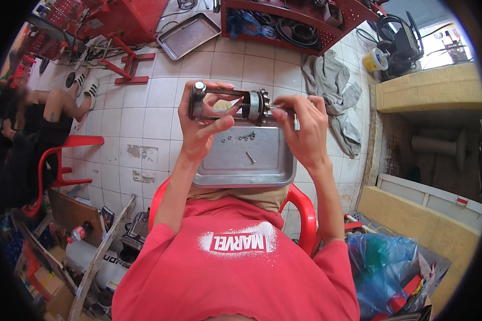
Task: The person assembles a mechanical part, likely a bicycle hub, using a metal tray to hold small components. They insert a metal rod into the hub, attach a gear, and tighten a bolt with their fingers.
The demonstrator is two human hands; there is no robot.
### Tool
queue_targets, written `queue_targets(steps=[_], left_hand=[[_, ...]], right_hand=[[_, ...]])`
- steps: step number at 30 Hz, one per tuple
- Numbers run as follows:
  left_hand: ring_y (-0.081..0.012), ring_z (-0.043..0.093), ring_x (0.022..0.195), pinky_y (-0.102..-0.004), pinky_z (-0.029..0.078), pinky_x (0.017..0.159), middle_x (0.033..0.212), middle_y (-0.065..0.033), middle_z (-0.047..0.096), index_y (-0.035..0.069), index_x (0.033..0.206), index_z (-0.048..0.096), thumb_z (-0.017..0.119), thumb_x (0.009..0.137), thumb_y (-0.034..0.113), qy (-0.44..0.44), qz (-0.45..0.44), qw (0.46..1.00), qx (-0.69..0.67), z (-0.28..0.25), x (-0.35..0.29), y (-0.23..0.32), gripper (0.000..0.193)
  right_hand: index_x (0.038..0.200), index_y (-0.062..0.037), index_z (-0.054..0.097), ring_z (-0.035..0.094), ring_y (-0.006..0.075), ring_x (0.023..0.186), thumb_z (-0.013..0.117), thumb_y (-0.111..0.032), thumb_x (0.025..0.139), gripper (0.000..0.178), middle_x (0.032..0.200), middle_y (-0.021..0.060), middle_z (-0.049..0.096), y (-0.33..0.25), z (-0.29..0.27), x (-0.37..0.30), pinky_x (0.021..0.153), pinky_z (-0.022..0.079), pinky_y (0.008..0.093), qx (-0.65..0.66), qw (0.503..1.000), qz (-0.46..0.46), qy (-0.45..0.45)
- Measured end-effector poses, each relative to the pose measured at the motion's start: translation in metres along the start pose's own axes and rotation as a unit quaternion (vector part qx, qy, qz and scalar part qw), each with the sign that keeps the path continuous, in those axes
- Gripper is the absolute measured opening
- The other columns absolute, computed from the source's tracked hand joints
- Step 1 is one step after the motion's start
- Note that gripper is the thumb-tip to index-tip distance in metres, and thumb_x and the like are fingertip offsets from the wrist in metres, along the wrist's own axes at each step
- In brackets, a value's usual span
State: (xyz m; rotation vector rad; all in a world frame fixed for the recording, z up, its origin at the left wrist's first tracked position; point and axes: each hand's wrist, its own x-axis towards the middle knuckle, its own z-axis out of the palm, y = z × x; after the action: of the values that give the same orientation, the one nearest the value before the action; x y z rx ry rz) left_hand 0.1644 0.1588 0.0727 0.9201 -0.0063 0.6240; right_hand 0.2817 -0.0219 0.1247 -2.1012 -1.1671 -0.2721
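My left hand (206, 115) is wrapped round a dark metal frame (222, 92), held level above my lap. At the frame's left end is a shiny round bolt head (199, 86). Its right end carries a grey metal ring (254, 105) and a dark toothed wheel (264, 105). My right hand (305, 125) is closed in a pinch at the wheel's outer face, on a thin light-coloured rod (276, 107) partly hidden by the fingers. Below both hands a shallow metal tray (225, 165) rests on my lap. A loose bolt (250, 157) and several small nuts or washers (241, 138) lie in it.
Another metal tray (189, 36) lies on the tiled floor ahead, near a red metal shelf (326, 40). A grey cloth (334, 88) is on the floor at right. To the left a person sits near a red chair (83, 141). A blue plastic bag (383, 262) stands at lower right.
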Motion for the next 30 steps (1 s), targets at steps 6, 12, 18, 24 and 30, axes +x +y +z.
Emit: queue_targets(steps=[6, 12, 18, 24, 30], left_hand=[[-0.0295, 0.064, 0.115, -0.0455, 0.059, 0.097, 0.126, -0.0191, 0.059, 0.006, 0.126, 0.050, 0.086, 0.076, -0.001, 0.013, -0.009, 1.000, 0.006, 0.001, 0.006, 0.003, 0.062], [-0.0295, 0.064, 0.116, -0.0457, 0.059, 0.097, 0.126, -0.0189, 0.059, 0.005, 0.127, 0.050, 0.085, 0.078, -0.001, 0.017, 0.001, 1.000, 0.003, -0.004, 0.005, -0.001, 0.061], [-0.0288, 0.065, 0.115, -0.0455, 0.060, 0.096, 0.126, -0.0186, 0.059, 0.006, 0.128, 0.051, 0.084, 0.078, 0.001, 0.017, -0.008, 1.000, -0.013, -0.006, 0.006, -0.001, 0.060], [-0.0291, 0.065, 0.115, -0.0446, 0.061, 0.094, 0.127, -0.0187, 0.059, 0.005, 0.128, 0.050, 0.085, 0.079, 0.004, 0.030, -0.006, 1.000, -0.004, -0.012, 0.003, 0.000, 0.060], [-0.0305, 0.065, 0.116, -0.0460, 0.061, 0.094, 0.126, -0.0190, 0.059, 0.004, 0.129, 0.050, 0.085, 0.079, 0.007, 0.050, 0.025, 0.998, 0.000, -0.023, 0.005, 0.011, 0.061]], right_hand=[[0.087, -0.0112, 0.067, 0.061, 0.0190, 0.068, 0.070, -0.018, 0.093, 0.010, 0.075, -0.0009, 0.067, 0.006, 0.003, 0.003, 0.080, 0.040, 0.0341, -0.028, 0.999, -0.020, 0.009], [0.087, -0.0118, 0.067, 0.061, 0.0187, 0.069, 0.070, -0.019, 0.094, 0.011, 0.076, -0.0011, 0.068, 0.002, 0.007, 0.007, 0.081, 0.040, 0.0351, -0.021, 0.999, -0.031, 0.017], [0.084, -0.0128, 0.067, 0.060, 0.0187, 0.069, 0.072, -0.022, 0.093, 0.014, 0.079, -0.0010, 0.068, 0.002, 0.007, 0.007, 0.081, 0.039, 0.0346, -0.035, 0.998, -0.044, 0.026], [0.098, -0.0096, 0.062, 0.059, 0.0205, 0.088, 0.078, -0.021, 0.089, 0.022, 0.095, 0.0033, 0.066, 0.009, 0.012, -0.002, 0.084, 0.040, 0.0360, -0.051, 0.986, -0.085, 0.137], [0.123, -0.0042, 0.054, 0.055, 0.0271, 0.112, 0.086, -0.026, 0.080, 0.058, 0.115, 0.0109, 0.062, 0.053, 0.070, -0.066, 0.097, 0.039, 0.0416, 0.050, 0.987, 0.074, 0.131]])
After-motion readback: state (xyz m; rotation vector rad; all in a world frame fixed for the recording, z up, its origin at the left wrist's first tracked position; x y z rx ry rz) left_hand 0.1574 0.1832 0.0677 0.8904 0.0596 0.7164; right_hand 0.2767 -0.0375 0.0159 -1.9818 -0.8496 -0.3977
